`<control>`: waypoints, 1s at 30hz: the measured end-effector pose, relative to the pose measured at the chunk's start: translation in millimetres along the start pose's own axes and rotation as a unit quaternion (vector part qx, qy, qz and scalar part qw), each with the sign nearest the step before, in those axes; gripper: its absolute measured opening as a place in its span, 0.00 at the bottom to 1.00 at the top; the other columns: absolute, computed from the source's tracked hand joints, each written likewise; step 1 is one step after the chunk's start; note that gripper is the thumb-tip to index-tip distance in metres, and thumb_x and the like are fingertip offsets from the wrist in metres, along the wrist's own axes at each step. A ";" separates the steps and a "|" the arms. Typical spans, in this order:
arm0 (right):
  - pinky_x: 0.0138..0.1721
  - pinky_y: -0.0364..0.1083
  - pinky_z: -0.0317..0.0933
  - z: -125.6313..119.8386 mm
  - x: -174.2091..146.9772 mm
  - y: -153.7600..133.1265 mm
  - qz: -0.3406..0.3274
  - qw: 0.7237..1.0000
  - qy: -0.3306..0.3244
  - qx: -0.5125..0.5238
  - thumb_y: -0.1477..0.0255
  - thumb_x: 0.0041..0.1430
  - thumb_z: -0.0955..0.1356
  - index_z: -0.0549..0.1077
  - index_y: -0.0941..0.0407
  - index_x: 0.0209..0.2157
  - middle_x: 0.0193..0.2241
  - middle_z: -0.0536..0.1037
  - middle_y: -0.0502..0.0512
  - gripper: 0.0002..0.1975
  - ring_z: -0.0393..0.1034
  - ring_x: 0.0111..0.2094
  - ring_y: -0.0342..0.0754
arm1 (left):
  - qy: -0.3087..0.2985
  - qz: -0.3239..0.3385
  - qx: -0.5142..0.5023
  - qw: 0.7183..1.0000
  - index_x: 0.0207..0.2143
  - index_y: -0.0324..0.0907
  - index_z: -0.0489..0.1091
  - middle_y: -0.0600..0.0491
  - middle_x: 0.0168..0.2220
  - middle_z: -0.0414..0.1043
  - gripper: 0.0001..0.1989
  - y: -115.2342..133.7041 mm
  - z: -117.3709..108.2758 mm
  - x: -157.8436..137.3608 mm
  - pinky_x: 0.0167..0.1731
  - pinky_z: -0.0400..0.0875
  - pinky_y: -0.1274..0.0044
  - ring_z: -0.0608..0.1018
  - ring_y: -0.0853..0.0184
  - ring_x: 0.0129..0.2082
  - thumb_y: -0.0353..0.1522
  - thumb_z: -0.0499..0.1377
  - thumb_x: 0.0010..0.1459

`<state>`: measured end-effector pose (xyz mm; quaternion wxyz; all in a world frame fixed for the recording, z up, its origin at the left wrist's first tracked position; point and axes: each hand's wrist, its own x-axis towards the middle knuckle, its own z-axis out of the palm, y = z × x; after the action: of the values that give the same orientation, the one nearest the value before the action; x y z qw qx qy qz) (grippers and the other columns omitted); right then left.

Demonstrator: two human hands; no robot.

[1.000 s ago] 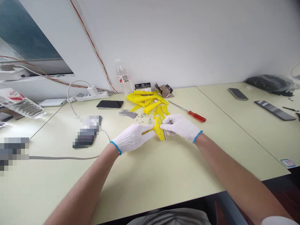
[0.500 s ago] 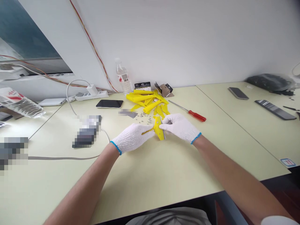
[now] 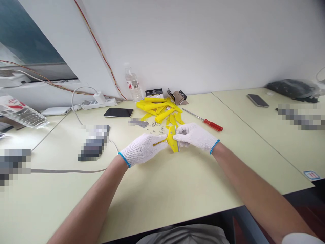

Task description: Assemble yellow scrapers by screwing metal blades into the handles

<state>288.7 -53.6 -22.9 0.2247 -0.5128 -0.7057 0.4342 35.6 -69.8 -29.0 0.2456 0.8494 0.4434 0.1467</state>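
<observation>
A yellow scraper [image 3: 173,144] with a metal blade along its right edge is held between my two white-gloved hands, above the table. My left hand [image 3: 144,147] is closed around its handle, most of which the fingers hide. The thumb and fingers of my right hand [image 3: 193,136] pinch the scraper at its blade side. Just beyond lie several small screws [image 3: 159,128], some flat grey blades [image 3: 142,124] and a pile of yellow scraper parts [image 3: 154,107]. A screwdriver [image 3: 212,125] with a red handle lies to the right of the pile.
Behind the parts stand a water bottle [image 3: 134,86] and cardboard packaging [image 3: 179,97]. A phone [image 3: 118,113] lies left of the pile, near a white power strip [image 3: 100,103] and cables. Farther right are another phone [image 3: 258,100] and a dark plastic bag [image 3: 291,88].
My right hand has shifted very slightly to the right along the scraper's blade side. My left hand keeps its hold on the handle, and the scraper stays nearly in place.
</observation>
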 end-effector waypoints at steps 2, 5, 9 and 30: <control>0.28 0.43 0.65 -0.7 0.3 0.0 0.016 1.000 -0.011 0.003 0.54 0.58 0.69 0.77 0.50 0.29 0.25 0.81 0.54 0.15 0.79 0.31 0.46 | -0.001 -0.003 0.006 1.000 0.54 0.51 0.79 0.58 0.32 0.78 0.20 0.0 -0.1 0.0 0.32 0.64 0.78 0.70 0.70 0.27 0.45 0.51 0.72; 0.28 0.42 0.66 0.1 2.3 0.2 0.043 0.999 -0.004 0.001 0.56 0.60 0.71 0.78 0.54 0.36 0.27 0.81 0.55 0.14 0.77 0.29 0.45 | -0.005 -0.008 0.011 1.000 0.52 0.51 0.79 0.58 0.31 0.76 0.20 -0.3 -0.7 0.0 0.30 0.63 0.78 0.69 0.70 0.25 0.45 0.51 0.72; 0.31 0.41 0.68 1.3 2.0 -3.4 0.038 0.999 -0.006 0.000 0.60 0.63 0.72 0.77 0.61 0.43 0.31 0.81 0.58 0.17 0.76 0.30 0.44 | -0.001 0.002 0.008 1.000 0.48 0.49 0.79 0.57 0.34 0.78 0.19 -0.4 -1.8 -0.6 0.32 0.65 0.77 0.72 0.70 0.28 0.44 0.50 0.72; 0.28 0.43 0.59 17.6 6.0 2.5 -0.020 0.999 0.003 -0.043 0.61 0.64 0.67 0.69 0.57 0.31 0.28 0.76 0.52 0.14 0.70 0.28 0.43 | 0.055 -0.128 -0.001 0.990 0.29 0.44 0.70 0.53 0.28 0.73 0.27 12.1 18.8 10.7 0.27 0.57 0.74 0.70 0.65 0.27 0.53 0.47 0.70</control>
<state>274.4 -54.6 -34.9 0.2131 -0.5095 -0.7330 0.3972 58.7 -72.3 -37.7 0.2382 0.7760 0.5615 0.1605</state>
